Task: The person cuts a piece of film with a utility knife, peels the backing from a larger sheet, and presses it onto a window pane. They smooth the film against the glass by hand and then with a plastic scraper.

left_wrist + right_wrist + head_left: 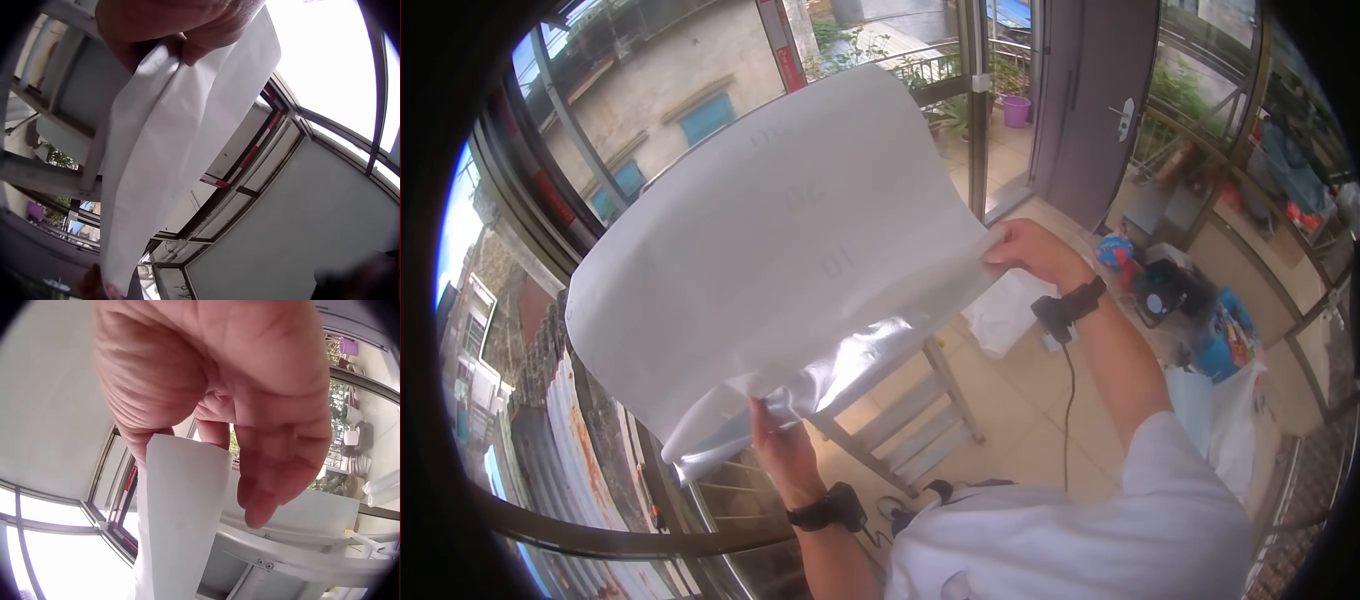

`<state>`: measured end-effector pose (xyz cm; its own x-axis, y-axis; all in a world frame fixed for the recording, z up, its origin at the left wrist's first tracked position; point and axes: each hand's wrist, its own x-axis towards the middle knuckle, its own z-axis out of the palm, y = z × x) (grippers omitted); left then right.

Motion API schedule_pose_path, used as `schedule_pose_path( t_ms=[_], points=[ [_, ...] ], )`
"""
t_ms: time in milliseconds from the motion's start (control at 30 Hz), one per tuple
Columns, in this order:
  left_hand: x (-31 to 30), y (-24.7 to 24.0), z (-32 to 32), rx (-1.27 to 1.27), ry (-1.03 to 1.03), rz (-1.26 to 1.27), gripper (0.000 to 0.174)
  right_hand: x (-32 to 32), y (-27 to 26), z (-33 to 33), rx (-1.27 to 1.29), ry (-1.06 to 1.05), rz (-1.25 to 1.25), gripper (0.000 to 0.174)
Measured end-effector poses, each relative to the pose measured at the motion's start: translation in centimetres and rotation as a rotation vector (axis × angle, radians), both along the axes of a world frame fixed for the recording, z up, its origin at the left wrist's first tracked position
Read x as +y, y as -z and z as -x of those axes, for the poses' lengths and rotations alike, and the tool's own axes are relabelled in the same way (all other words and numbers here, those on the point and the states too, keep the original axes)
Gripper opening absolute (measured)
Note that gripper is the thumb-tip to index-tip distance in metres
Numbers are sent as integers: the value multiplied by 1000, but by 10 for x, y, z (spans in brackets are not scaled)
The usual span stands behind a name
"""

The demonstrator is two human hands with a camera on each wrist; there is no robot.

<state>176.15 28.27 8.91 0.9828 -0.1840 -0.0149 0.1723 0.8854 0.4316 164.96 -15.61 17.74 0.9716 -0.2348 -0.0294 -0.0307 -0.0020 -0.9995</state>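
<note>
A large white sheet [750,230] with faint printed numbers spreads out in front of me, bowed along its length. Its near edge curls and shows a shiny, reflective face. My left hand [785,455] pinches the near edge toward the left, where the sheet is creased; the left wrist view shows folds gathering under the thumb and fingers. At the right corner, my right hand [1040,250] holds the sheet between thumb and fingers. Seen from the right wrist, the sheet's end [187,500] stands curved in that grip, with the other fingers hanging beside it.
A metal stepladder [910,420] stands below the sheet. Window frames [530,150] border the left side, with rusty corrugated roofing [585,430] outside. A door [1090,110] stands at the back. Mixed belongings [1170,290] lie on the floor at right. A cable [1070,420] hangs from my right wrist.
</note>
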Motion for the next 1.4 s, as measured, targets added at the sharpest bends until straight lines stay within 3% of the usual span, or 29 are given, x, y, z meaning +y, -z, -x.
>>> schedule_pose_path(
  t_ms=[67, 167, 233, 333, 433, 533, 600, 667, 700, 733, 833, 900, 933, 1000, 1067, 1133, 1167, 1233, 1267, 1333, 1400],
  points=[
    [-5, -8, 7, 18, -18, -1, 14, 1, -3, -6, -60, 11, 88, 17],
    [-13, -25, 19, 75, -43, -128, 17, 8, -1, -12, -117, 116, 37, 14],
    [-6, -5, 14, -191, 60, -97, 19, 8, 7, -18, -131, 166, 54, 14],
    [7, 30, -6, -223, 54, -72, 34, 17, 6, -20, -147, 263, 112, 14],
    [8, 44, -7, -115, -91, -103, 32, 21, 7, -25, -149, 342, 134, 15],
    [1, 28, 1, -40, -132, -305, 29, 18, 12, -28, -145, 365, 117, 20],
    [-4, 28, 1, -43, -105, -245, 28, 20, 13, -29, -139, 352, 123, 25],
    [-7, 28, 0, -47, -84, -190, 28, 27, 16, -31, -226, 474, -52, 45],
    [-10, 28, -1, 29, -120, -207, 29, 26, 19, -29, -203, 430, -193, 58],
    [-12, 29, -1, 104, -154, -220, 29, 28, 28, -32, -201, 425, -193, 58],
    [-13, 27, 0, -1, -87, -213, 29, 40, 53, -32, -416, 372, -297, 56],
    [-10, 34, -4, -16, -59, -217, 28, 56, 58, -27, -457, 300, -996, 65],
    [-5, 47, -9, -62, -16, -145, 25, 76, 57, -21, -455, 297, -997, 65],
    [-1, 43, -7, -109, 14, -83, 23, 130, 57, -4, -397, 352, -1251, 73],
    [-17, 10, 7, 58, -83, -185, 20, 167, 96, 2, -384, 140, -1256, 73],
    [-19, 11, 7, 99, -83, -150, 20, 211, 109, -3, -250, 50, -1114, 61],
    [-17, 18, 6, 60, -76, -138, 22, 224, 109, -11, -244, 51, -1123, 61],
    [-18, 17, 8, 18, -67, -132, 24, 243, 101, -31, -162, 40, -1150, 42],
    [-22, 10, 12, 9, -65, -145, 26, 248, 93, -38, -163, 40, -1155, 42],
    [-23, 6, 14, -1, -64, -157, 29, 251, 67, -48, -277, -15, -1188, 26],
    [-22, 10, 13, -49, -49, -140, 33, 252, 65, -53, -268, 24, -1186, 24]
  ],
)
